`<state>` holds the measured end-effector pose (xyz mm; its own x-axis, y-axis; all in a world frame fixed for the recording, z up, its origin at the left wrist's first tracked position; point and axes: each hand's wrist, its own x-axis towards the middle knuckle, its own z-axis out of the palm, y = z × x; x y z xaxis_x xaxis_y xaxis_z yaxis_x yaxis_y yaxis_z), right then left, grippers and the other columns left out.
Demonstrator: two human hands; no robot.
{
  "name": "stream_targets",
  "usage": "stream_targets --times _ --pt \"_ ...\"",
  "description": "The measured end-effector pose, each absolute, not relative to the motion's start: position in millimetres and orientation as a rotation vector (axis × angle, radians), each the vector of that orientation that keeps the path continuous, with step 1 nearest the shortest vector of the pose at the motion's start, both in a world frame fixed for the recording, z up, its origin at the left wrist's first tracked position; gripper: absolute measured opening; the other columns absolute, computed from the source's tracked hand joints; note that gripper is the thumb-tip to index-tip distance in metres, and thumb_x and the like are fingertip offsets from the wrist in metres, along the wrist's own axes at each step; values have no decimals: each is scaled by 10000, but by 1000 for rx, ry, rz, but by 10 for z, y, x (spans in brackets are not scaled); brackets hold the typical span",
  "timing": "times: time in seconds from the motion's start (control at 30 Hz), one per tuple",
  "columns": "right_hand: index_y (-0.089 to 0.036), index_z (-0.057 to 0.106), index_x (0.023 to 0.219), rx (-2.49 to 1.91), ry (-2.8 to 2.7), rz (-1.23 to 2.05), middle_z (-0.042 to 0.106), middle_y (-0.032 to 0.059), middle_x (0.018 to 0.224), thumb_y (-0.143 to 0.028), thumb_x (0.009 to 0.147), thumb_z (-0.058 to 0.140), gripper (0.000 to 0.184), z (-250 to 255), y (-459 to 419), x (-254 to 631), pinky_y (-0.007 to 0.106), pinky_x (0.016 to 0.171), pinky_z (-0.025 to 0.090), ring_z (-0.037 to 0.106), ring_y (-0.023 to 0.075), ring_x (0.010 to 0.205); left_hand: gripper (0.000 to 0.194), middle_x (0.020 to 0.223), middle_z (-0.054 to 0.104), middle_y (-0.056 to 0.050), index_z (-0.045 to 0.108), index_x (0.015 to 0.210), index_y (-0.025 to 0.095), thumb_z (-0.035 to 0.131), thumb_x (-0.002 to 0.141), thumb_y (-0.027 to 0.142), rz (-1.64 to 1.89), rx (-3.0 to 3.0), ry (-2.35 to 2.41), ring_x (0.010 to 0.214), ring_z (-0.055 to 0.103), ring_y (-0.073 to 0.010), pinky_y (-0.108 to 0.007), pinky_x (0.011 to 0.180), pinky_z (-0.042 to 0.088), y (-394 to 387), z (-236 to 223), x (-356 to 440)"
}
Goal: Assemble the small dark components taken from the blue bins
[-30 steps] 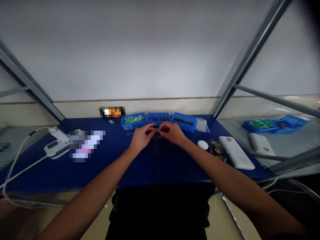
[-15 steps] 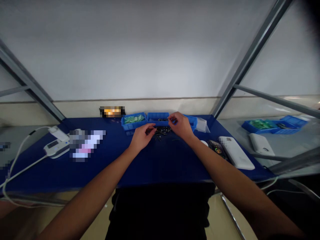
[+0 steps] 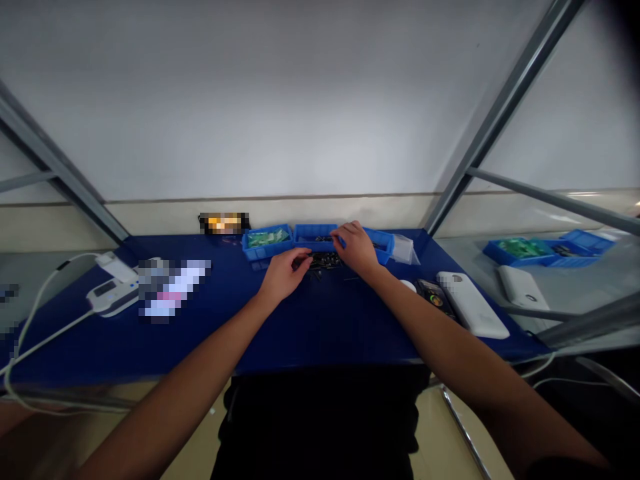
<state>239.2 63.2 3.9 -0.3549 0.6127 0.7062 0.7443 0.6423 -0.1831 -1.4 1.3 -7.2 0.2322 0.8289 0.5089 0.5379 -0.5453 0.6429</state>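
A pile of small dark metal-looking parts (image 3: 326,260), some of them thin and long, lies on the blue tabletop (image 3: 320,327). At the pile's left edge is my left hand (image 3: 286,273), its thumb and fingertips brought close in a pinch; whatever sits between them is too small to name. My right hand (image 3: 356,248) hovers over the pile's right side, in front of the middle blue bin (image 3: 313,230), fingers curled down and pinched. Its fingertips are partly hidden. Similar small parts lie inside that bin. The right blue bin (image 3: 383,253) is partly covered by my right hand.
A left blue bin (image 3: 265,252) holds green packets. Beside the bins lies a clear plastic bag (image 3: 404,249). A white power bank-like device (image 3: 470,305) and a dark box (image 3: 434,297) are on the right; a power strip (image 3: 113,293) is on the left. Metal posts (image 3: 500,120) flank the table.
My right hand has shifted slightly left and turned, its fingers now lower toward the pile and bin edge. The left hand stays almost still.
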Motion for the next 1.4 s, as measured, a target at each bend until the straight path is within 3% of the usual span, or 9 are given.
stream_targets --times 0.17,0.33,0.5,0.73,1.23,1.4 --pt "-230 718 1082 -967 -2321 -40 698 79 1008 -293 1007 605 149 12 447 2336 357 870 522 635 229 958 235 1107 797 -46 731 1178 247 623 992 339 1221 2171 1269 980 759 -220 -349 843 596 1 -50 -20" --pt "-232 729 1167 -820 -2478 -17 658 106 1084 -504 918 742 369 -28 321 2278 410 966 516 600 264 1064 257 1131 793 -48 729 1200 237 605 1000 341 1210 2174 1295 987 758 -221 -338 841 594 -2 -35 -31" --pt "-221 724 1198 -839 -2537 -39 645 103 1092 -327 1001 649 236 -45 344 2271 396 948 521 602 239 1043 259 1109 796 -41 730 1200 233 605 1000 339 1225 2178 1298 975 756 -215 -339 843 591 6 -50 -27" --pt "-203 733 1122 -836 -2531 47 689 79 1057 -151 984 628 181 -52 382 2259 328 884 524 651 205 992 238 1102 798 -33 732 1186 247 614 998 336 1231 2173 1297 966 758 -213 -341 829 597 12 -54 -25" --pt "-223 731 935 -1011 -2158 62 730 51 955 -160 930 681 81 -21 346 2208 332 861 516 670 207 927 238 1093 800 -40 739 1182 249 627 995 342 1230 2174 1300 958 762 -228 -349 808 597 38 -94 -33" --pt "-218 717 919 -968 -2059 81 716 53 944 -157 925 661 83 56 263 2172 319 816 520 661 195 878 381 1104 804 -41 658 1382 268 598 1012 335 1190 2186 1257 933 770 -230 -371 846 605 56 -128 -49"
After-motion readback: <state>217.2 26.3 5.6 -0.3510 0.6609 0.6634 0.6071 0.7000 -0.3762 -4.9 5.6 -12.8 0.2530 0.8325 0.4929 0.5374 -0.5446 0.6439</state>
